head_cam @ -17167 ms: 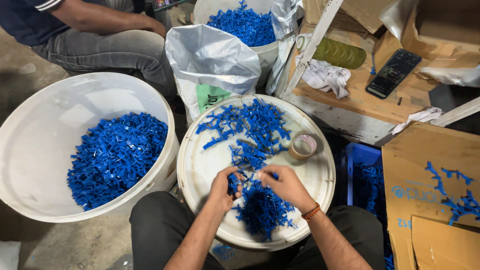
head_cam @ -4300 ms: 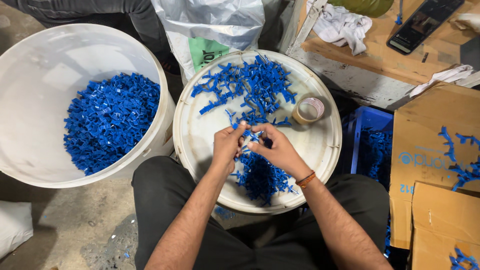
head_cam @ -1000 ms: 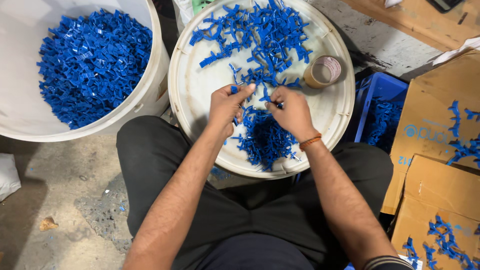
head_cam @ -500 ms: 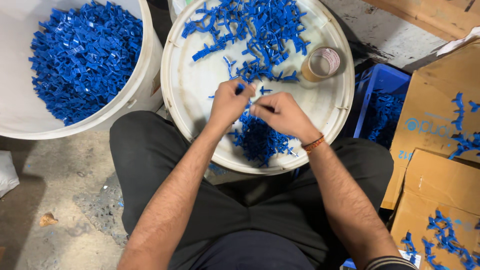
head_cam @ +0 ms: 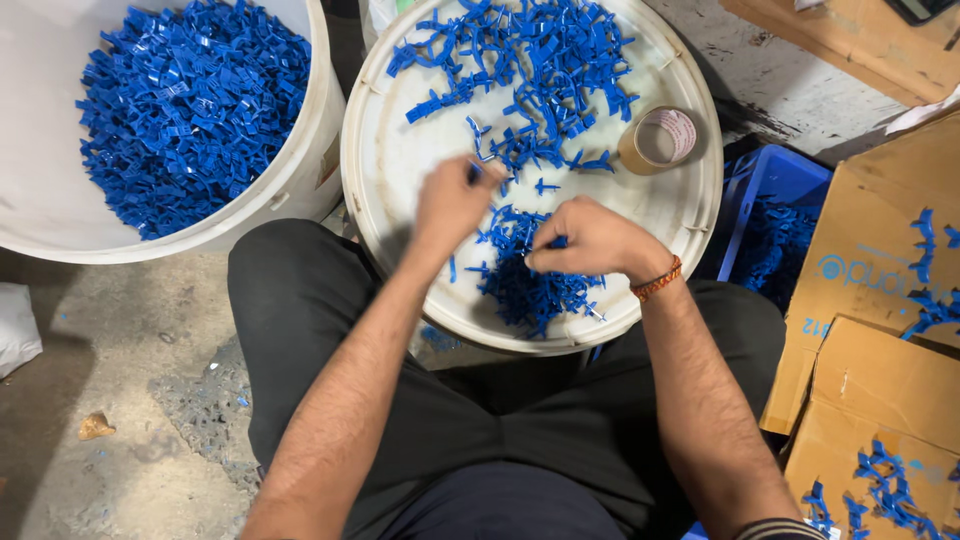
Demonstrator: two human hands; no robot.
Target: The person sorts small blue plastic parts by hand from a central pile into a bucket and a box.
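Single head-worn view, straight down and close over the round white lid (head_cam: 400, 170) on the lap.

White lid (head_cam: 400, 180): round, smudged grey. Blue plastic pieces (head_cam: 530, 75), one uniform bright blue, heaped at 12 o'clock; a second blue pile (head_cam: 525, 290) at 6 o'clock. Tape roll (head_cam: 660, 138) at 2 o'clock: tan, pale inner ring. White bucket (head_cam: 300, 190) at 9 o'clock of the lid, same blue filling (head_cam: 180, 110). Blue crate (head_cam: 765, 185) at 3 o'clock. Brown cartons (head_cam: 880, 380) beyond it, plain, scattered blue bits on top. Trousers (head_cam: 480, 430): black. Wristband (head_cam: 657, 281), right wrist: orange-red, beaded. Floor (head_cam: 120, 380): mottled grey.
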